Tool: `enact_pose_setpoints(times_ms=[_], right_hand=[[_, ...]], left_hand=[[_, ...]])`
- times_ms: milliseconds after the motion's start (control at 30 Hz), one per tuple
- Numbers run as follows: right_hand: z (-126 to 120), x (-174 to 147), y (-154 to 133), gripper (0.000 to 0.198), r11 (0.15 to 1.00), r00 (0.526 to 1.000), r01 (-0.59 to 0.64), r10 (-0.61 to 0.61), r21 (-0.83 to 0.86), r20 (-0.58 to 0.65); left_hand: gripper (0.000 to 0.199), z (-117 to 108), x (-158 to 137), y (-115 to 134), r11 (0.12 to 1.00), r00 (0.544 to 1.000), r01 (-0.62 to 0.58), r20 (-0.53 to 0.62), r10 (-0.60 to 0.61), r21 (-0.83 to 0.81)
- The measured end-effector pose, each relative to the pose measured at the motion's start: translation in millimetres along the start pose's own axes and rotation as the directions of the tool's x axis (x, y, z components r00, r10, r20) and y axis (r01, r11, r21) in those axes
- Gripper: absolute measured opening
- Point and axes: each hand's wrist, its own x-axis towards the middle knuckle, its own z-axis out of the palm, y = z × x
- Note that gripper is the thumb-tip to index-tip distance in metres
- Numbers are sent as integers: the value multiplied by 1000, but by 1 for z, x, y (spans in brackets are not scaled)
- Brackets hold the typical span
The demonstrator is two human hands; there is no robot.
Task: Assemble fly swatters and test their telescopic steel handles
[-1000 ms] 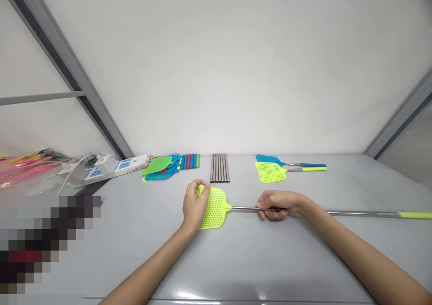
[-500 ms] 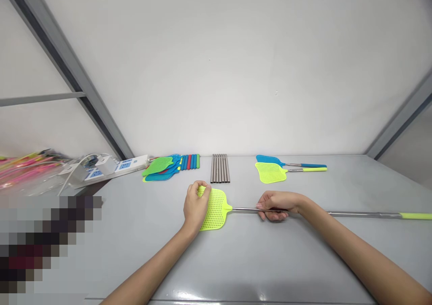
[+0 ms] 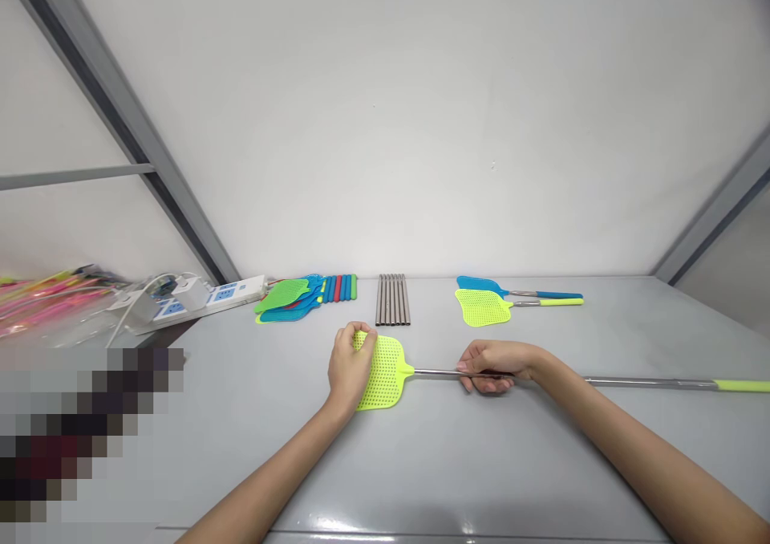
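Observation:
A yellow-green fly swatter (image 3: pixel 386 375) with a long extended metal rod lies across the middle of the view. My left hand (image 3: pixel 350 367) grips the far left edge of its perforated head, thumb on top. Along the thin rod, my right hand (image 3: pixel 490 366) is closed with thumb and fingers around it, partly hiding the metal. The rod runs on past my right wrist to a yellow-green handle at the right edge of the frame.
Behind stand several metal rods (image 3: pixel 393 300) in a row, left of two shorter swatters, one blue (image 3: pixel 478 286), one yellow-green (image 3: pixel 486 309). Farther left are stacked swatter heads (image 3: pixel 289 299), coloured handles (image 3: pixel 340 288) and a power strip (image 3: pixel 225 295). The grey table (image 3: pixel 421 472) meets a white wall.

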Motion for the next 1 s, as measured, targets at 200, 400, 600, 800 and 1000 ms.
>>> enact_pose_setpoints(times_ms=[200,400,600,800,1000], right_hand=[[-1,0,2,30,1000,1000,17,-17,5,7],[-1,0,2,31,1000,1000,27,-27,10,15],[0,-1,0,30,1000,999,25,-25,3,20],[0,0,0,30,1000,1000,13,-12,-7,10],[0,0,1,30,1000,1000,10,-10,-8,8]], left_hand=[[14,0,-1,0,1000,1000,-4,4,4,7],[14,1,-1,-1,1000,1000,-10,4,10,8],[16,1,-1,-2,1000,1000,-19,7,19,11],[16,0,-1,-1,1000,1000,-12,0,12,11],[15,0,-1,0,1000,1000,-17,-1,17,3]])
